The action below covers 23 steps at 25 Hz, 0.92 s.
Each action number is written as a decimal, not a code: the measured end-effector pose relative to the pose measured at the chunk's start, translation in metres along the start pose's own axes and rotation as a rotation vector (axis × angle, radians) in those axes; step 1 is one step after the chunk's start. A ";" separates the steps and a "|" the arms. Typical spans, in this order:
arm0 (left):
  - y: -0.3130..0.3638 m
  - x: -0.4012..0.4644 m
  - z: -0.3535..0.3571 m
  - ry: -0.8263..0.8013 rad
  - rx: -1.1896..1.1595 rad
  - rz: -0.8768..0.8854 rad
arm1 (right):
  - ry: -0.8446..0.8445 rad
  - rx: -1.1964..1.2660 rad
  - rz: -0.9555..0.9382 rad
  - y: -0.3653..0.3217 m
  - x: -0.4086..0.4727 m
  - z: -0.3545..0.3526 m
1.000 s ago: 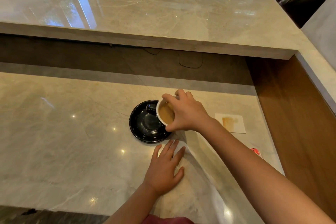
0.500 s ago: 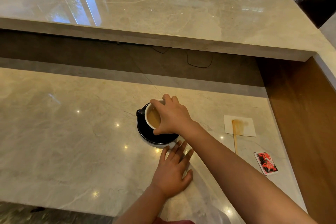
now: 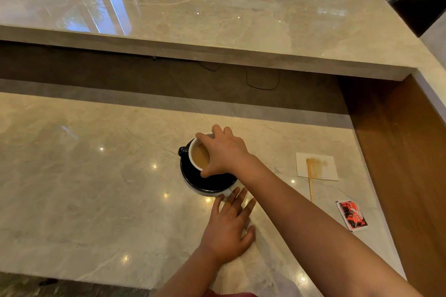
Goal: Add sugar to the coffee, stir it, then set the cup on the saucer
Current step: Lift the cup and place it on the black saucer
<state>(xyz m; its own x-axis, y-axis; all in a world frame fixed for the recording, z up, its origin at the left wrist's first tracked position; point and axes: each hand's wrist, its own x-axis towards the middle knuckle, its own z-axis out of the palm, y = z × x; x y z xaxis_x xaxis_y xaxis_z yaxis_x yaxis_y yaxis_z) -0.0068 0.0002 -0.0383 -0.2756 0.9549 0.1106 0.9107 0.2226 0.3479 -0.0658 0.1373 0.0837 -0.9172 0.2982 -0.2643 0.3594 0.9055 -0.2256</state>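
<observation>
Since a second ago your right hand (image 3: pixel 225 153), gripping the cup (image 3: pixel 198 155) by its rim, has carried it over the saucer (image 3: pixel 205 182), where it sits or nearly so; left hand (image 3: pixel 229 226) flat, open on the surface (image 3: pixel 84 188) just near-side.

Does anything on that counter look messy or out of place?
Slightly. The white napkin carries a brown coffee stain where the wooden stir stick lies across it, and a torn red sugar packet sits loose nearby. The cup on its saucer looks unspilled.
</observation>
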 end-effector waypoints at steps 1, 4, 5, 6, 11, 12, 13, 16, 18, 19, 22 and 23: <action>0.000 0.000 0.000 0.006 -0.006 0.004 | 0.007 0.001 0.001 -0.001 0.000 0.001; 0.000 0.001 -0.001 0.010 -0.006 0.009 | 0.025 -0.002 0.002 -0.001 -0.002 0.004; 0.000 0.001 -0.001 0.008 0.001 0.007 | 0.028 -0.005 -0.001 0.000 -0.003 0.004; 0.000 0.001 -0.001 0.005 0.003 0.004 | 0.029 -0.010 -0.003 0.000 -0.003 0.005; 0.001 0.001 -0.002 -0.013 0.005 -0.007 | 0.030 0.009 -0.013 0.004 -0.006 0.008; 0.001 0.001 -0.002 -0.017 0.006 -0.006 | 0.026 0.011 -0.015 0.005 -0.007 0.008; 0.001 0.001 -0.002 -0.012 0.005 -0.004 | 0.026 0.013 -0.017 0.005 -0.008 0.009; 0.000 0.001 -0.002 -0.012 -0.001 -0.008 | 0.021 0.030 -0.012 0.006 -0.009 0.011; 0.000 0.001 -0.001 -0.013 -0.002 -0.005 | 0.023 0.032 -0.015 0.006 -0.009 0.011; 0.000 0.001 -0.001 -0.011 -0.003 0.000 | 0.026 0.027 -0.019 0.006 -0.009 0.011; 0.000 0.000 -0.002 -0.008 -0.015 0.007 | 0.013 0.021 -0.014 0.004 -0.009 0.011; 0.000 0.001 -0.001 -0.013 -0.022 0.006 | 0.004 0.024 -0.012 0.005 -0.008 0.012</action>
<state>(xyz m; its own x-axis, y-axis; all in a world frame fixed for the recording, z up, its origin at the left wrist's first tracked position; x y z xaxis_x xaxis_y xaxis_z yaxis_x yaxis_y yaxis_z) -0.0071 0.0007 -0.0370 -0.2661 0.9586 0.1011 0.9055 0.2127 0.3672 -0.0544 0.1353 0.0740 -0.9220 0.2885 -0.2581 0.3524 0.9016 -0.2509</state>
